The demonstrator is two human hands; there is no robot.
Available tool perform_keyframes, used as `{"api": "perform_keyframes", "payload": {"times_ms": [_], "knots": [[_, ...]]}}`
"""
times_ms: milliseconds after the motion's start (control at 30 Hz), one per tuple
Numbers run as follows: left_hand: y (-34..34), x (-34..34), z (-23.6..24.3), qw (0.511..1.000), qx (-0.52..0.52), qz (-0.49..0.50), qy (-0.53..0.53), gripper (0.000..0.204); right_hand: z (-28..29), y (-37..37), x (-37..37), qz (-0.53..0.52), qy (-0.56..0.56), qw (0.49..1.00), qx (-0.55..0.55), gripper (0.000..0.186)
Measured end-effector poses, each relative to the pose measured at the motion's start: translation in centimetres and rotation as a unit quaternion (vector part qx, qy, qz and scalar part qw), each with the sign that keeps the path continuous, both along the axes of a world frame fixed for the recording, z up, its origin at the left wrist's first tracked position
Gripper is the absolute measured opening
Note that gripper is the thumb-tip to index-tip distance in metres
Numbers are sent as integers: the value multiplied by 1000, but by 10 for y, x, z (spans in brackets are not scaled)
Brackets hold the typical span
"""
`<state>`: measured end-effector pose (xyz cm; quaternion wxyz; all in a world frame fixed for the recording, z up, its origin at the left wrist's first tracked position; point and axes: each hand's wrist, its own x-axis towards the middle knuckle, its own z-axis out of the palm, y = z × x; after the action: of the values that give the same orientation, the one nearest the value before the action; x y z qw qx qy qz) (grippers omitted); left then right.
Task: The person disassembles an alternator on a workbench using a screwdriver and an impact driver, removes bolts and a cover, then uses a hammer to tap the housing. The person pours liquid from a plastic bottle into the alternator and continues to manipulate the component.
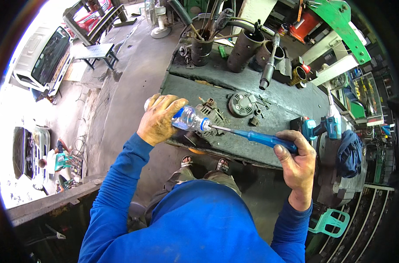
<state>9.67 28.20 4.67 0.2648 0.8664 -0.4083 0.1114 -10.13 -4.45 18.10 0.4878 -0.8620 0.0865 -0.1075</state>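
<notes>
My left hand [160, 120] is wrapped round a clear plastic bottle [192, 119] with a blue label and a blue ring at its neck. The bottle lies tilted, its mouth toward the right. A screwdriver [263, 138] with a translucent blue handle is gripped in my right hand [298, 164]. Its metal shaft points left, and the tip meets the bottle's mouth; whether it goes inside I cannot tell. Beneath the bottle, an alternator part [211, 110] rests on the dark workbench [276, 105], partly hidden. Beside it sits a round vented alternator housing [242, 104] among small loose parts.
Metal cylinders [201, 51] holding tools stand along the bench's far side, with a long-handled tool [269, 65] leaning there. At right are a blue cordless power tool [330, 126] and a blue cloth [350, 153]. A green stool [333, 222] stands lower right. Another person [54, 161] is far left.
</notes>
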Motion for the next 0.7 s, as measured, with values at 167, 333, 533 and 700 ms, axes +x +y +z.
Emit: {"api": "perform_keyframes", "payload": {"times_ms": [167,333,533,700], "knots": [[-3,10,13,996,27,-43,-75,65,-10,25,7,25,-11,997,-77,28],[-9,15,39,986,64,-62,-144,62,-21,40,11,68,-51,988,-125,30],[-13,13,68,980,73,-46,-178,54,-22,44,12,78,-80,986,-125,30],[-14,15,91,975,64,-31,-210,56,-6,36,21,94,-119,979,-135,33]]}}
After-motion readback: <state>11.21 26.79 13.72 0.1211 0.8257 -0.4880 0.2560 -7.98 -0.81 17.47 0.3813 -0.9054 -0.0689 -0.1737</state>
